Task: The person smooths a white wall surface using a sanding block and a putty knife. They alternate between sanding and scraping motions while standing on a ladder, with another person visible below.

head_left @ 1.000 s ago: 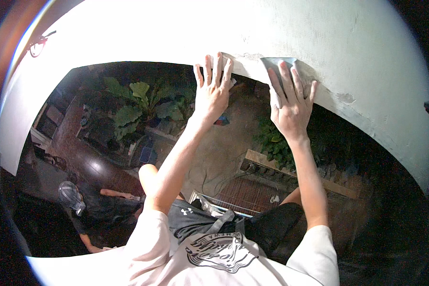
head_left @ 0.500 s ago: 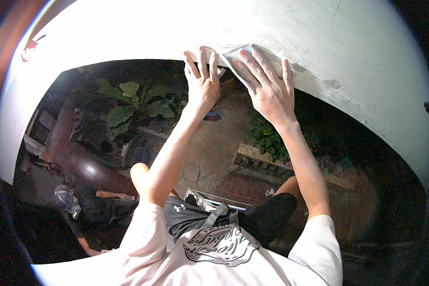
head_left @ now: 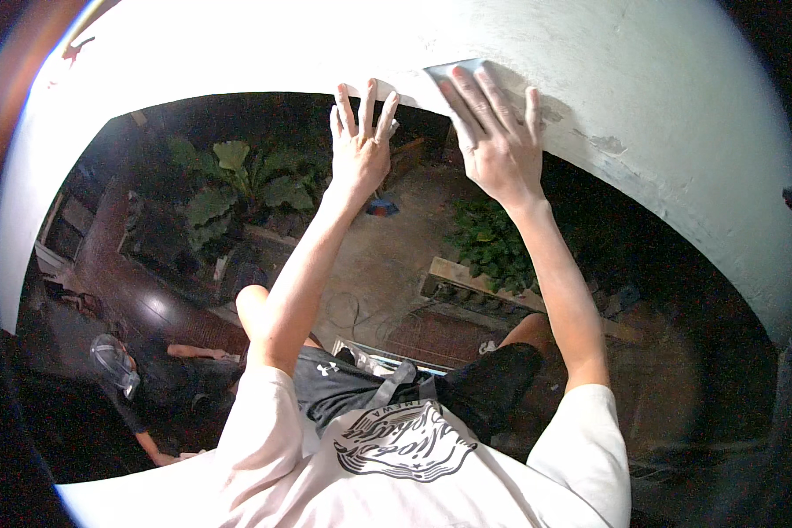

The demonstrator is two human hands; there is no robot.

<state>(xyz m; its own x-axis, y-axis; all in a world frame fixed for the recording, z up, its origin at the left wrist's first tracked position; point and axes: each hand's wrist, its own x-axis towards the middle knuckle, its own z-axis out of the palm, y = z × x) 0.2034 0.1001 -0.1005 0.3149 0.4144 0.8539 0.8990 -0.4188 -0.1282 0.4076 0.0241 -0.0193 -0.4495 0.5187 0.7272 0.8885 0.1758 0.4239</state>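
My right hand [head_left: 505, 158] presses a folded grey sheet, which looks like sandpaper [head_left: 454, 69], against the white plastered surface [head_left: 326, 48] near its lower edge. Its fingers lie over the sheet and hide most of it. Pale dust coats the fingers of both hands. To its left, my left hand [head_left: 361, 154] rests its spread fingertips on the same edge; the thumb side is partly hidden. Just right of my right hand, the plaster has a rough, chipped patch [head_left: 607, 143].
Below are a large-leaved plant [head_left: 246, 176], a second leafy plant [head_left: 495, 242] and a long planter with a row of holes [head_left: 466, 295]. At lower left, a person in a grey cap [head_left: 113, 359] works on a dark surface. Between my legs shows a pale-railed frame [head_left: 387, 359].
My right hand and the sandpaper have slid slightly up along the plaster. My left hand has shifted a little left along the edge. The whole view has tilted slightly.
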